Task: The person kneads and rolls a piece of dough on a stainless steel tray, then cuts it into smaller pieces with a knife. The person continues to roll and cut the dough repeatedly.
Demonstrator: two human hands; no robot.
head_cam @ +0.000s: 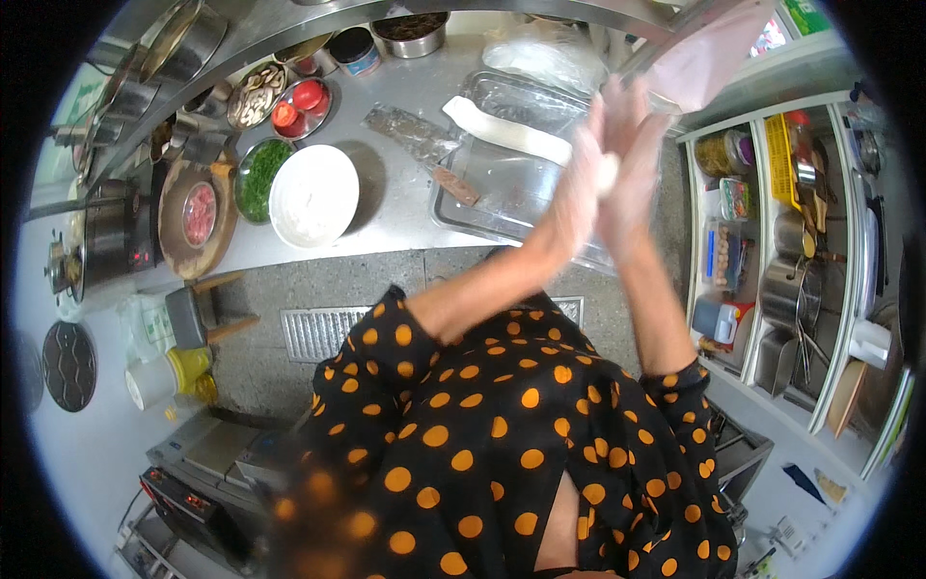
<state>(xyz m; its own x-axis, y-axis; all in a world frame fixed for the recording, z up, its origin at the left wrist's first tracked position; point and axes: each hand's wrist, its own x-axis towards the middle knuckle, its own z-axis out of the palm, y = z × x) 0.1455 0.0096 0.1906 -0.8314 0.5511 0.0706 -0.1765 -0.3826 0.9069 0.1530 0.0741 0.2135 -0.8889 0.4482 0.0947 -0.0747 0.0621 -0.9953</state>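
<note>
My left hand (579,188) and my right hand (633,159), both blurred by motion and whitened as if with flour, face each other above the right end of a shallow transparent tray (499,188). Between the palms shows a small white lump, perhaps dough (608,176). A long white strip of dough (506,137) lies across the tray, its right end behind my left hand. Left of the tray, a floury cleaver (412,134) rests with its wooden handle (456,186) over the tray's edge. Farther left stands a white bowl (315,195) with white powder inside.
Bowls of chopped greens (260,174), tomatoes (307,94) and sliced mushrooms (257,94) stand at the left. Pink meat in a bowl (199,215) sits on a round wooden board (173,246). A metal shelf edge (405,9) crosses above the counter; open shelving (756,217) stands at the right.
</note>
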